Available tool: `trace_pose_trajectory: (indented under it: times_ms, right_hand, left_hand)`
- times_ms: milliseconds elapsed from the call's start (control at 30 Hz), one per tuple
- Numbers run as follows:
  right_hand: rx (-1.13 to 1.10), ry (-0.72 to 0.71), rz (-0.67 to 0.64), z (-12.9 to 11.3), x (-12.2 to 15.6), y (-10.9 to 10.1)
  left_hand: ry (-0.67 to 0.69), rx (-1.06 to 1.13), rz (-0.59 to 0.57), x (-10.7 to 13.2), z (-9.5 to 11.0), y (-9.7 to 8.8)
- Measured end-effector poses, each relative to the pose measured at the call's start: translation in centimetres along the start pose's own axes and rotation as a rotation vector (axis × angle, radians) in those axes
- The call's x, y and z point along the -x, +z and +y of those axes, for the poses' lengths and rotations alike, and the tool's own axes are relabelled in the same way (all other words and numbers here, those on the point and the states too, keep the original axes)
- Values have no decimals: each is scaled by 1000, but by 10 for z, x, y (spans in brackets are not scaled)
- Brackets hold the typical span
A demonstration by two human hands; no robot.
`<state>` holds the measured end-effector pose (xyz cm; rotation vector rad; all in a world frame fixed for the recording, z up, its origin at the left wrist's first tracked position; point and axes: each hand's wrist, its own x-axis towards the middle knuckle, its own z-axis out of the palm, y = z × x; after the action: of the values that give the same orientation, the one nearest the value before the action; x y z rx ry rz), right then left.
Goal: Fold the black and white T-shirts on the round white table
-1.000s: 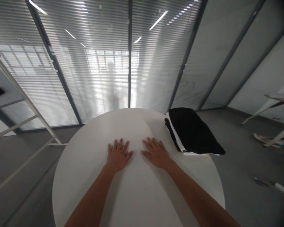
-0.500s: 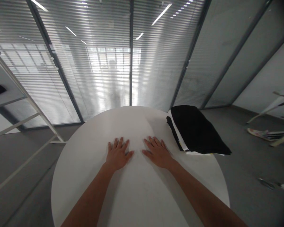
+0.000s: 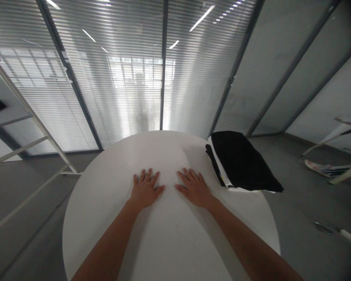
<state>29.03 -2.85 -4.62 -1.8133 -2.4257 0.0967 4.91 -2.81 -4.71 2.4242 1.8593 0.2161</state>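
In the head view, the table's (image 3: 172,242) near edge is cropped; layers (image 3: 221,166) under the black cloth (image 3: 242,160), on its right side near your right hand (image 3: 194,188), are indistinct. Your left hand (image 3: 145,189) matches it: palm down, fingers spread, hands apart.

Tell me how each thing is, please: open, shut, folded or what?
Left hand: open, palm down on the table, holding nothing.
Right hand: open, palm down, holding nothing.
Cloth pile: folded, black on top.
Blinds: down, light coming through.
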Motion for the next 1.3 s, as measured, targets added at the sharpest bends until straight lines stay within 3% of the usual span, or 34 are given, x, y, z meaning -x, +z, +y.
trace_pose_trajectory:
  times_ms: [1300]
  right_hand:
    - [29, -12, 20, 1, 0, 2]
  left_hand:
    - [-7, 4, -33, 0, 0, -5]
